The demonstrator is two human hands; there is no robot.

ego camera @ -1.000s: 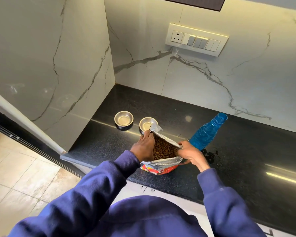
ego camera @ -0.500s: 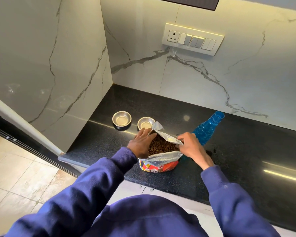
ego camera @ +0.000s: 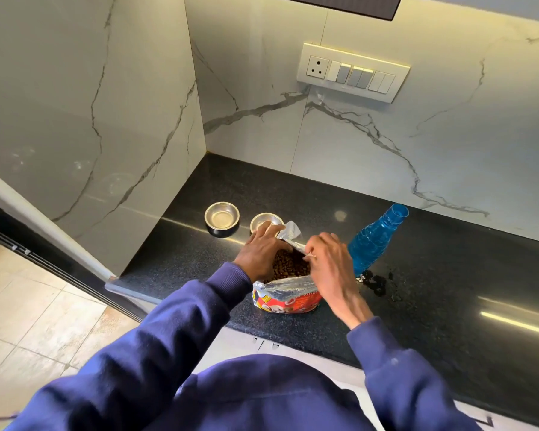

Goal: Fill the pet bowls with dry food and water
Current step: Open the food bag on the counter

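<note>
Bowls [ego camera: 222,216] sit behind open kibble bag [ego camera: 288,301]; L hand [ego camera: 259,255] + R hand [ego camera: 327,262] grip its rim; bottle [ego camera: 374,241] rt.

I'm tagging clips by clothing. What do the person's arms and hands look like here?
Both arms wear long, loose navy-blue sweatshirt sleeves. The left sleeve and right sleeve each end in a ribbed cuff at the wrist. The left hand and right hand are bare: no gloves, and no rings, watch or markings that I can make out.
</note>
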